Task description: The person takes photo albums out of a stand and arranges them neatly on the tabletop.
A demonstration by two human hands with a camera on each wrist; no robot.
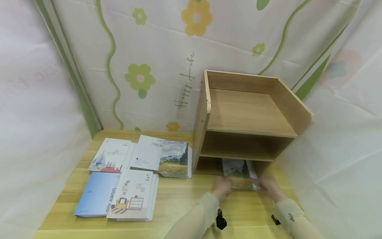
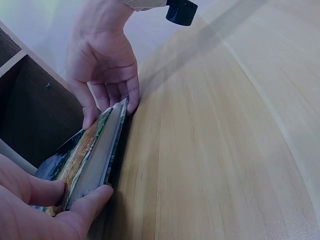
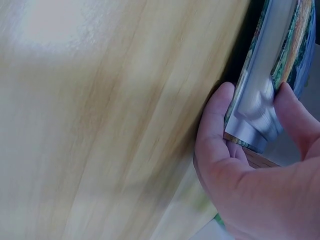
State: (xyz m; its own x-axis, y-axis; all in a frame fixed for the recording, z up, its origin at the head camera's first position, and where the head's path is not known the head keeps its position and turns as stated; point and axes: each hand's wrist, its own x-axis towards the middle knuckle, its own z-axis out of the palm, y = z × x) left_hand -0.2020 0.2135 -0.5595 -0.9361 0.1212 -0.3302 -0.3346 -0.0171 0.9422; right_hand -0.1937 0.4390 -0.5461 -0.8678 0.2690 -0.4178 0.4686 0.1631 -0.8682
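Note:
A book with a painted landscape cover (image 1: 237,171) lies flat, its far end inside the lowest compartment of a wooden desk shelf (image 1: 247,111) and its near end sticking out. My left hand (image 1: 221,188) pinches the near left corner, thumb on the cover and fingers below, as the left wrist view shows. At the near right corner my right hand (image 1: 270,188) grips the same book, its thumb (image 3: 297,117) on top and index finger (image 3: 216,117) underneath. The book's page edges (image 2: 97,155) face the front, between the hands. Its far end is hidden in shadow.
Left of the shelf lie several books: another landscape-covered one (image 1: 176,159), a white one with a tent picture (image 1: 108,154), a blue one (image 1: 95,192) and a white one with a room drawing (image 1: 134,196). A flowered curtain (image 1: 161,43) hangs behind the wooden table (image 1: 176,205).

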